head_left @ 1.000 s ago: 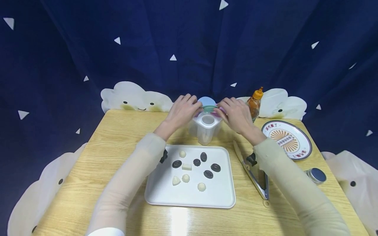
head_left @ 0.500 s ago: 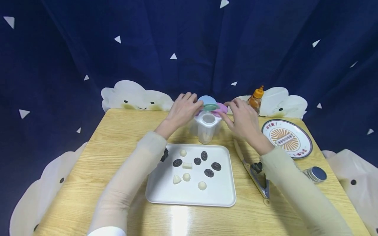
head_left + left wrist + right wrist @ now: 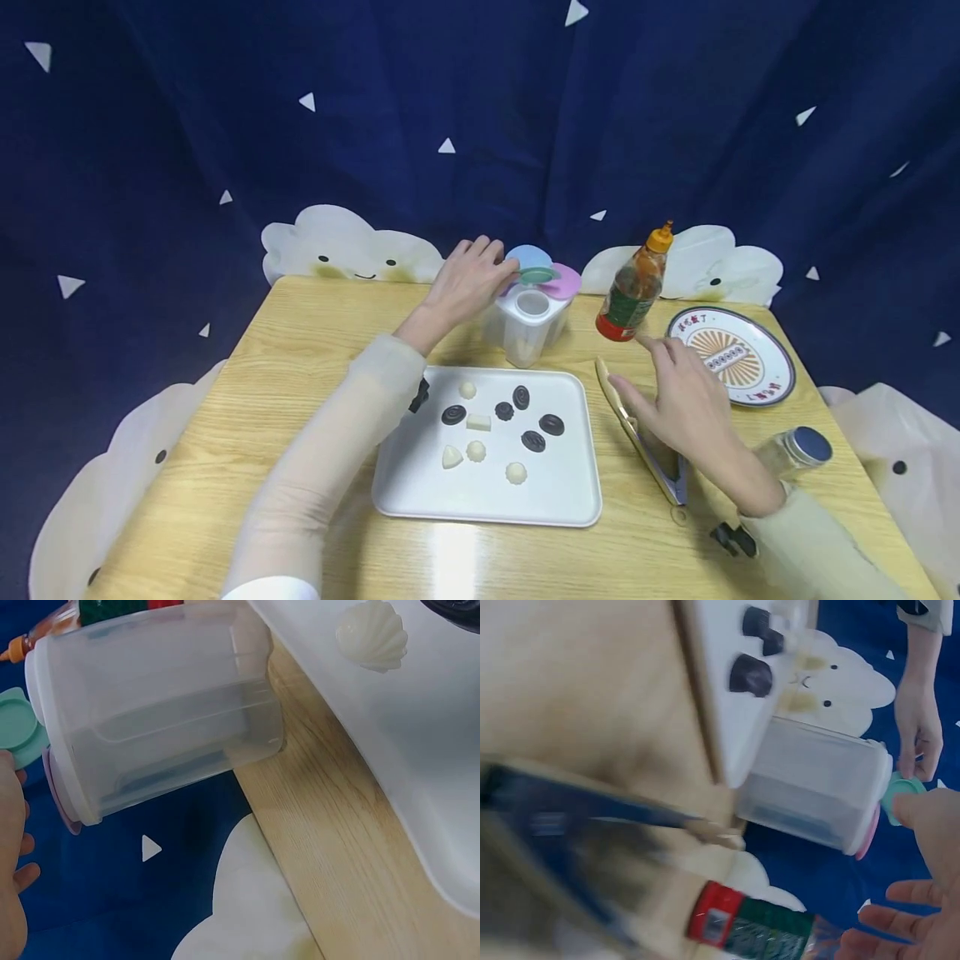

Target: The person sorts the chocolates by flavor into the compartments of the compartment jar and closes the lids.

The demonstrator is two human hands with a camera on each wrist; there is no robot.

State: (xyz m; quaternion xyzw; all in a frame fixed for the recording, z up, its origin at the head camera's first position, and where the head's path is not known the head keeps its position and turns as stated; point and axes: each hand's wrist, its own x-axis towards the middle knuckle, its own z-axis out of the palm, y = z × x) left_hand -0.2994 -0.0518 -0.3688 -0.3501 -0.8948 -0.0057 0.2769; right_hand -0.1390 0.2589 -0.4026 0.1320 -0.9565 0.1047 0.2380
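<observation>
In the head view my left hand (image 3: 471, 277) pinches the raised green lid (image 3: 537, 276) of a clear plastic container (image 3: 522, 340). A blue lid (image 3: 529, 256) and a pink lid (image 3: 564, 282) also stand raised at its top, around a round opening. My right hand (image 3: 688, 404) is in the air above the tongs (image 3: 651, 467), fingers and thumb spread and holding nothing. The right wrist view shows this hand's extended fingers (image 3: 904, 915) at the edge. White and dark moulded chocolates, such as a shell-shaped white one (image 3: 372, 634), lie on a white tray (image 3: 487, 500).
Behind my right hand stands a sauce bottle (image 3: 632, 296) with an orange nozzle. To the right are a patterned plate (image 3: 768, 354) and a glass jar with a dark blue lid (image 3: 812, 444). The wooden table (image 3: 315, 333) ends at a dark blue curtain.
My right hand has left the container's lids and moved right and toward me, uncovering the pink lid and the sauce bottle. My left hand stays on the green lid.
</observation>
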